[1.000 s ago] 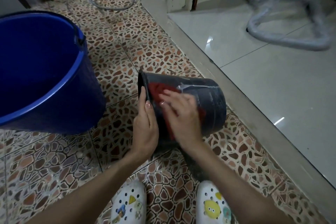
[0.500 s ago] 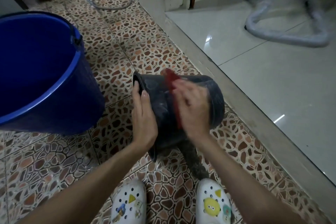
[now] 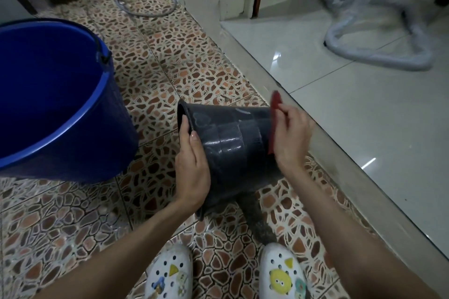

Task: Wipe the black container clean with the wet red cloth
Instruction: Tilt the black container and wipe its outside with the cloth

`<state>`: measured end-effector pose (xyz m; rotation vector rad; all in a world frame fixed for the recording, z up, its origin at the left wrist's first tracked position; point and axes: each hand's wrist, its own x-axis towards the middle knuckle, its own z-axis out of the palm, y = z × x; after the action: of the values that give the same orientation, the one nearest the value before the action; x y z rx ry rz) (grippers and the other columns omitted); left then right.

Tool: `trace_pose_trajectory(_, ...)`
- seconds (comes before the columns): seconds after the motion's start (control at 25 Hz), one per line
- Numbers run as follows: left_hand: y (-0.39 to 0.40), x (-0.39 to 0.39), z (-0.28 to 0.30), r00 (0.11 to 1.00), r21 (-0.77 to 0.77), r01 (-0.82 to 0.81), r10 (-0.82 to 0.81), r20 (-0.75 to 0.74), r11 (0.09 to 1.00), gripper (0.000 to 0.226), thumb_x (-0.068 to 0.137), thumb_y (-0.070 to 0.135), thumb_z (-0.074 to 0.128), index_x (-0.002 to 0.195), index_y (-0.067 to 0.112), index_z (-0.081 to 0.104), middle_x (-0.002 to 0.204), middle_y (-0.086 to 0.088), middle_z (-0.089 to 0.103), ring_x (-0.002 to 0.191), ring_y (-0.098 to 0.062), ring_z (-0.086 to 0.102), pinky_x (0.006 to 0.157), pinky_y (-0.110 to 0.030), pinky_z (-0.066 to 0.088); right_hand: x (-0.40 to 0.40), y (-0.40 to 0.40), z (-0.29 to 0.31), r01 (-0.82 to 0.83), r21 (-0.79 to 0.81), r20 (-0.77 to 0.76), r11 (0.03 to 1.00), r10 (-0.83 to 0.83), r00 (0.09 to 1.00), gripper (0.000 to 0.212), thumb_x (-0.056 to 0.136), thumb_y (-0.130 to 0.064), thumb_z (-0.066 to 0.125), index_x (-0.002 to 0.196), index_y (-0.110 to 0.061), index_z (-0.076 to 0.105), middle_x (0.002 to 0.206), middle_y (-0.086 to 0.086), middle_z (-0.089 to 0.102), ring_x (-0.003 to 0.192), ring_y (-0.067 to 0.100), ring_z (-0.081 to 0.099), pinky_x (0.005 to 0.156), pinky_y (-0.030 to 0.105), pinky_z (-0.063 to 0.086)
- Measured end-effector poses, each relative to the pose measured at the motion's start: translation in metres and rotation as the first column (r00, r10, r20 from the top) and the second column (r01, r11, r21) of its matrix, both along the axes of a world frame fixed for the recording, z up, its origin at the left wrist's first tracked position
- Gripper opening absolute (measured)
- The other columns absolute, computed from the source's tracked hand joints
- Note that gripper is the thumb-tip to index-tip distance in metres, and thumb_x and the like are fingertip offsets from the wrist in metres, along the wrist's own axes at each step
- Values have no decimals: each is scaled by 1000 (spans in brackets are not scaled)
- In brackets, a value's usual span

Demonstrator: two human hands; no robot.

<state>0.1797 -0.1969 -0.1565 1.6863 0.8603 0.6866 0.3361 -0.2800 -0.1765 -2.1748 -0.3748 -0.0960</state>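
Observation:
The black container (image 3: 230, 143) is held on its side above the floor, its open mouth facing left and its bottom to the right. My left hand (image 3: 192, 167) grips it near the rim, thumb on the wall. My right hand (image 3: 291, 138) presses the wet red cloth (image 3: 274, 119) flat against the container's bottom end. Only a narrow red strip of the cloth shows past my fingers. The container's wall looks wet and shiny.
A large blue bucket (image 3: 80, 148) stands on the pebble-pattern tiles at the left. A raised step (image 3: 323, 153) of pale tiles runs along the right. My two white clogs (image 3: 170, 274) are at the bottom. A wrapped metal stand (image 3: 379, 58) sits on the pale floor, cables behind.
My right hand has slid the red cloth along the container's wall from near the mouth to the bottom end. The left hand has kept its grip near the rim.

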Motion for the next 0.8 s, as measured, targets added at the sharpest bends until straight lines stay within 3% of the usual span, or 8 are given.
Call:
trace_pose_trajectory(0.08, 0, -5, -7, 1000, 41, -4, 5, -18, 999, 45, 105, 13, 26, 150, 8, 22, 79, 29, 32, 65, 35, 43, 61, 7, 35, -55, 28, 10, -257, 48, 117, 965, 250, 961, 28, 97, -29, 47, 118, -22, 63, 120, -8, 61, 113, 12, 45, 94, 9, 29)
trace_pose_trajectory(0.2, 0, -15, -16, 999, 68, 29, -27, -32, 997, 47, 105, 16, 25, 151, 11, 20, 92, 35, 43, 77, 30, 51, 67, 4, 41, -84, 31, -9, -416, -124, 307, 901, 433, 847, 32, 96, -34, 46, 118, -22, 66, 120, -9, 63, 105, 11, 45, 87, 17, 25)
trace_pose_trajectory(0.28, -3, -20, -17, 997, 23, 73, -73, -36, 997, 49, 104, 16, 24, 152, 14, 14, 93, 36, 47, 80, 28, 54, 68, 4, 42, -44, 12, -26, -295, -137, 283, 946, 323, 903, 34, 97, -36, 44, 119, -21, 65, 121, -7, 62, 108, 16, 46, 89, 24, 27)
trace_pose_trajectory(0.44, -14, -27, -12, 991, 5, 135, -135, -12, 991, 51, 105, 9, 23, 152, 12, 7, 88, 35, 61, 93, 22, 54, 72, 7, 36, 30, -32, -35, 59, -152, 3, 987, -59, 998, 32, 98, -28, 45, 120, -13, 63, 121, 6, 60, 114, 25, 41, 100, 35, 34)
trace_pose_trajectory(0.52, -7, -25, -12, 992, -33, 125, -125, 15, 992, 50, 106, 17, 25, 153, 18, 9, 102, 55, 49, 102, 30, 46, 86, 3, 36, 22, -24, -22, 131, -96, -32, 987, -134, 990, 29, 98, -25, 47, 118, -12, 64, 119, 6, 59, 113, 24, 43, 98, 31, 35)
trace_pose_trajectory(0.6, 11, -12, -14, 999, -106, 42, -40, 28, 993, 51, 102, 42, 25, 151, 29, 22, 127, 45, 45, 121, 16, 43, 110, -22, 35, -23, 3, -4, -73, 55, 49, 996, 71, 996, 27, 98, -26, 48, 117, -17, 64, 117, -4, 58, 113, 16, 46, 99, 22, 37)
trace_pose_trajectory(0.68, 22, 4, -12, 997, -115, -73, 70, -29, 991, 55, 99, 50, 19, 145, 26, 37, 142, 10, 49, 129, -6, 45, 112, -40, 33, -79, 27, 2, -375, 53, 213, 926, 357, 910, 26, 96, -24, 51, 117, -17, 66, 116, -6, 62, 108, 14, 48, 95, 14, 34)
trace_pose_trajectory(0.8, 21, 9, -9, 996, -78, -86, 87, 9, 993, 44, 105, 35, 20, 139, 21, 44, 127, 7, 57, 113, 5, 53, 99, -21, 43, -81, 36, -8, -450, -81, 355, 889, 448, 821, 27, 94, -25, 54, 115, -18, 68, 115, -5, 66, 98, 19, 51, 87, 27, 40)
